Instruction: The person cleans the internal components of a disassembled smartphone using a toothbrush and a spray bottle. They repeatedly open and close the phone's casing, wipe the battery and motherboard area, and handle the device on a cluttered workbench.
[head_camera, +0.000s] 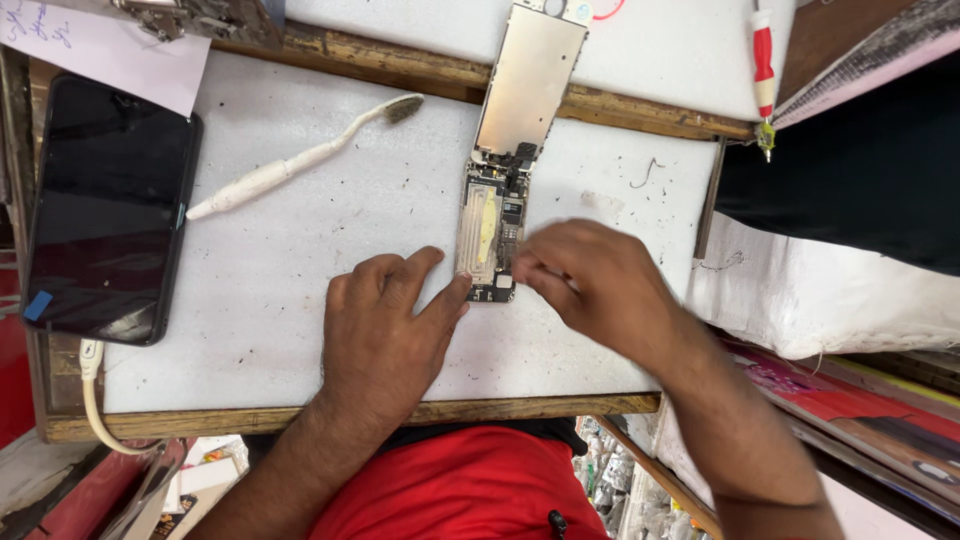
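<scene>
On the table (300, 300), left hand (385, 325) lies flat, steadying the light, fragile opened phone (492, 240) by its edge; right hand (590, 275) pinches its lower end.

On the tabletop (300, 330) an opened phone (492, 240) lies between the hands, left hand (385, 330) touching its left edge and right hand (590, 275) at its right, with a toothbrush (300, 160) farther left and a second phone (105, 205) at the left edge.
</scene>
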